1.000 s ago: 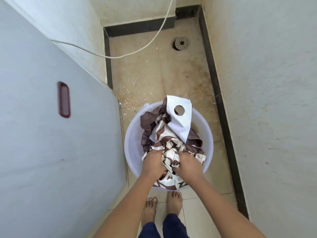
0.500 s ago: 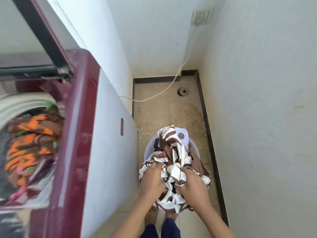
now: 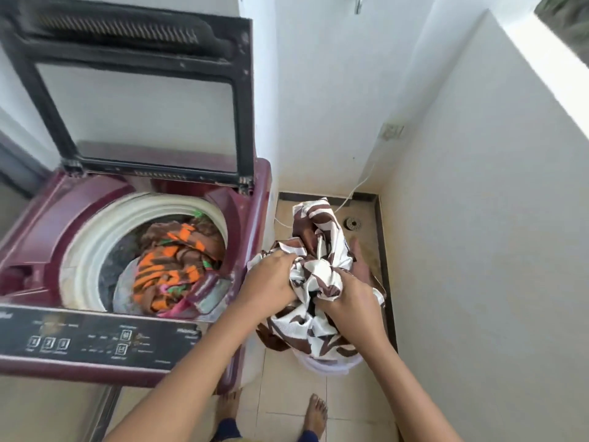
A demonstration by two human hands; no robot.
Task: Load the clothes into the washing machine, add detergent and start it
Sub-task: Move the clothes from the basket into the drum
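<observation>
A maroon top-loading washing machine (image 3: 57, 205) stands at the left with its lid (image 3: 137, 100) raised. Orange, brown and green clothes (image 3: 172, 266) lie inside its white-rimmed drum. To the right of the machine, both hands grip a bundle of brown-and-white patterned cloth (image 3: 322, 237), lifted above a white bucket (image 3: 325, 365) on the floor. My left hand (image 3: 271, 279) clutches the bundle's left side, close to the machine's right edge. My right hand (image 3: 350, 301) clutches its right side. The cloth hides most of the bucket.
The machine's dark control panel (image 3: 95, 341) runs along its near edge. A white wall (image 3: 494, 250) closes the narrow floor strip on the right. A floor drain (image 3: 352, 223) and a white cable (image 3: 360, 183) lie at the far end. My bare feet (image 3: 315, 416) stand on the tiles.
The bundle has risen out of the bucket in both hands and come level with the machine's top. The view has swung left and up, showing the open drum and lid.
</observation>
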